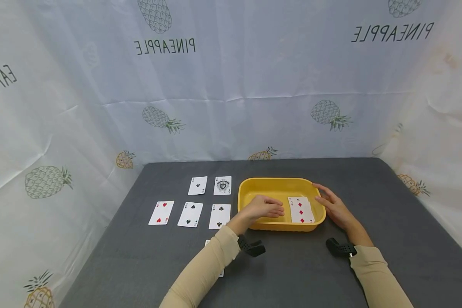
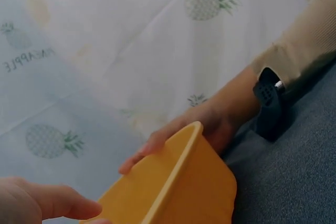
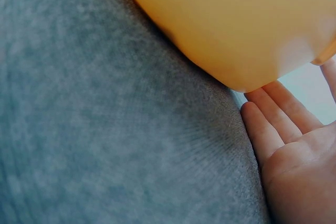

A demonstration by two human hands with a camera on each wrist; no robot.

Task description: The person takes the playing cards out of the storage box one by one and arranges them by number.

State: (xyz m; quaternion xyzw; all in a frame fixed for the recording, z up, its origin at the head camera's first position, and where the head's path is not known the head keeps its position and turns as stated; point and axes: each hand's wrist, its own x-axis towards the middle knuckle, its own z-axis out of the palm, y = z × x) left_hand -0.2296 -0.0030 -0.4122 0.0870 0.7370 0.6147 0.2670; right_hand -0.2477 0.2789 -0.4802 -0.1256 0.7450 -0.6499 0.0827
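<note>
A yellow plastic tray (image 1: 277, 226) stands on the dark table. In its right part lie overlapping playing cards (image 1: 301, 209), a three of diamonds on top. My left hand (image 1: 262, 207) hovers over the tray's left half, fingers extended towards the cards and a short gap away; no card shows in it. In the left wrist view its thumb and finger (image 2: 58, 200) appear near the tray's rim. My right hand (image 1: 336, 209) rests against the tray's right end, thumb at the rim. The right wrist view shows its straight fingers (image 3: 270, 119) along the outer wall.
Left of the tray, face-up cards lie apart: a two of hearts (image 1: 161, 212), two of spades (image 1: 190, 214), two of clubs (image 1: 219, 216), an ace of clubs (image 1: 197, 186) and an ornate ace (image 1: 222, 185). Card edges (image 1: 221, 273) show beside my left sleeve. A pineapple-print curtain (image 1: 231, 128) surrounds the table.
</note>
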